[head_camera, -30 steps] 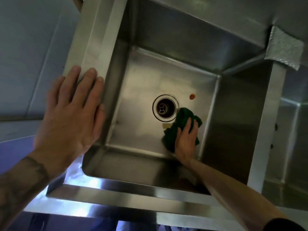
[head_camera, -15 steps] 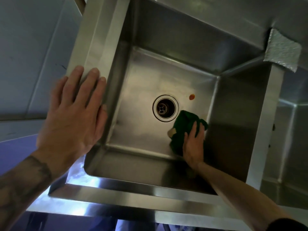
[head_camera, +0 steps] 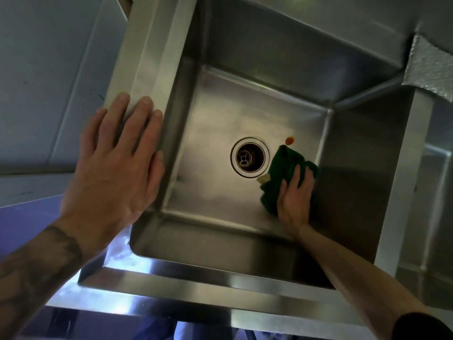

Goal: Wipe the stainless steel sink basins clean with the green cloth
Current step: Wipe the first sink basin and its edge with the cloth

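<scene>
Green cloth (head_camera: 282,165) lay bunched on the basin (head_camera: 220,123) floor beside the drain (head_camera: 250,157); right hand (head_camera: 294,201) pressed it with near-straight fingers (head_camera: 297,174); left hand (head_camera: 115,168) rested flat on the rim (head_camera: 157,57), fingers extended.

Basin floor (head_camera: 210,148) open left of drain (head_camera: 249,157); steep walls (head_camera: 269,52) enclose.

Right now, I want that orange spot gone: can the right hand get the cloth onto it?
Probably yes. The right hand presses the green cloth on the basin floor, the cloth's far edge reaches almost to the orange spot, and nothing stands between them.
</scene>
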`<state>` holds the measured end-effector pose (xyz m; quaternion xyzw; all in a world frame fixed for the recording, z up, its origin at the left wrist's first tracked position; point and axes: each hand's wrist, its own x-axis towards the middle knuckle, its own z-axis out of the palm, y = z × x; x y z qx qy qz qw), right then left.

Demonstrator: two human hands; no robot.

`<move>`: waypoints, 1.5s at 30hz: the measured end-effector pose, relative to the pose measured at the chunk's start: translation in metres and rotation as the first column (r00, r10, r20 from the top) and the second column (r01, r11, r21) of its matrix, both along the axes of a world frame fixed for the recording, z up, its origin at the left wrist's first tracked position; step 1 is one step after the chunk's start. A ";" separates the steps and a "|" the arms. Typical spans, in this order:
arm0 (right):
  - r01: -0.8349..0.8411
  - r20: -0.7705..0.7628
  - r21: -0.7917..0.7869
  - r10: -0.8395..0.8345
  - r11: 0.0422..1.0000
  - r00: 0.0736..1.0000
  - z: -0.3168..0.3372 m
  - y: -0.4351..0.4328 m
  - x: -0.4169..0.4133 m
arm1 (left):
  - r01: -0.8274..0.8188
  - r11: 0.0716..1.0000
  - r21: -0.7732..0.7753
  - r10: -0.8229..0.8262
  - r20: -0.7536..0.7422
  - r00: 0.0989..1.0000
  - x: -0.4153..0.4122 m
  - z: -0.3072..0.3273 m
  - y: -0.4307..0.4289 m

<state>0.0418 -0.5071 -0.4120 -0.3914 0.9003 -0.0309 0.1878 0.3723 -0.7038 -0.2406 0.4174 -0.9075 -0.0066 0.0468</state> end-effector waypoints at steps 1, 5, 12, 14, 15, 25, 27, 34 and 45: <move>-0.041 0.011 0.012 0.041 0.999 0.999 0.002 0.008 0.002 | -0.003 1.000 -0.001 0.003 0.000 1.000 0.000 0.000 0.000; -0.304 0.024 0.104 0.303 0.947 0.953 0.005 0.053 0.007 | -0.005 1.000 0.000 0.005 -0.007 1.000 -0.001 0.000 -0.001; 0.006 -0.056 -0.023 -0.007 1.000 0.998 -0.008 -0.021 -0.010 | -0.002 1.000 -0.004 0.002 -0.016 1.000 -0.001 0.000 -0.001; 0.000 -0.058 -0.051 -0.003 0.999 0.998 -0.006 -0.015 -0.001 | -0.002 1.000 -0.013 0.002 -0.025 1.000 -0.002 -0.001 0.000; -0.049 -0.036 -0.051 0.048 0.997 0.998 -0.003 -0.003 0.006 | -0.003 1.000 -0.012 0.002 -0.026 1.000 -0.002 -0.001 0.000; 0.067 -0.075 -0.172 -0.081 0.983 0.994 -0.013 -0.046 -0.003 | -0.005 1.000 -0.010 0.005 -0.019 1.000 -0.002 -0.002 -0.001; 0.056 -0.102 -0.176 -0.074 0.983 0.992 -0.012 -0.039 0.006 | -0.003 1.000 -0.014 0.002 -0.033 0.999 -0.002 -0.002 -0.001; -0.018 -0.055 -0.090 0.013 0.996 0.998 -0.007 -0.017 -0.028 | -0.005 1.000 -0.017 0.004 -0.056 0.998 -0.002 -0.003 -0.002; -0.076 -0.060 -0.099 0.070 0.992 0.996 -0.005 -0.011 -0.002 | -0.009 1.000 -0.018 0.008 -0.037 0.999 -0.001 -0.002 -0.002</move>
